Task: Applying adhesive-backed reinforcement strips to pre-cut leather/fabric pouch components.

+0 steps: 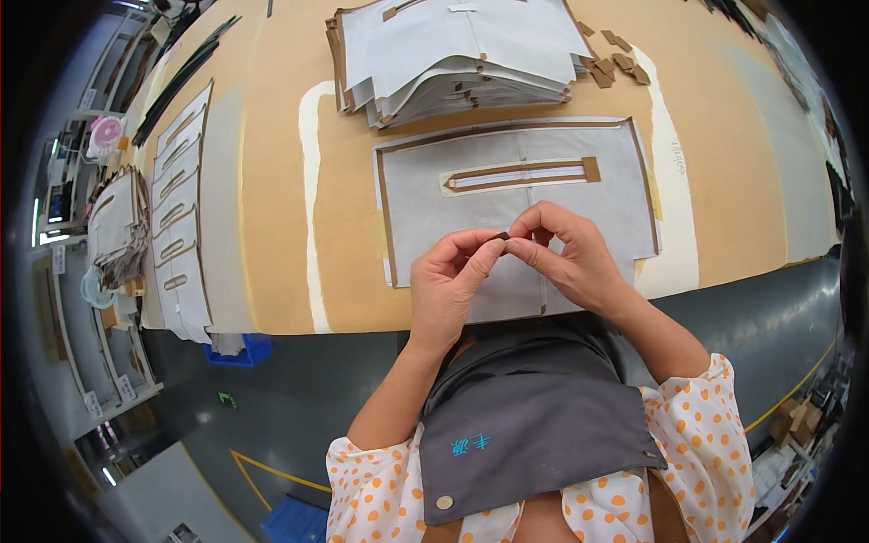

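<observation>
just beyond a dark grey fabric apron [543, 434] and white sleeves with orange dots [697, 434], the left hand [444, 285] and the right hand [572, 258] meet, fingertips together. both pinch a small dark brown piece [504, 238] between thumb and forefinger; its exact shape is partly hidden by the fingers. it is held above a light grey rectangular fabric panel with brown edging [453, 213], which lies flat and reaches close to the near edge of the tan tabletop [276, 199]. a long, narrow zipper slot framed in brown [525, 176] is set into the panel, beyond the hands. by the look of it, this panel is well along: edging runs down both sides and across the far edge, and a flat brown tab [592, 169] covers the slot's right end. the left end shows no such tab, so that end is probably what remains.

farther off rests a thick stack of similar grey panels [453, 50], with loose brown rectangular tabs [625, 63] scattered at its right. uneven cream strips [312, 208] run along the surface on either side of the work. over to the left are a row of overlapping slotted panels [181, 217], another pile of panels [119, 222] and long black strips [186, 77]. around the tabletop, a dark glossy floor [299, 398] bears yellow lines [272, 481] and a blue plastic bin [240, 351]; pale shelves [63, 317] stand at the far left.
</observation>
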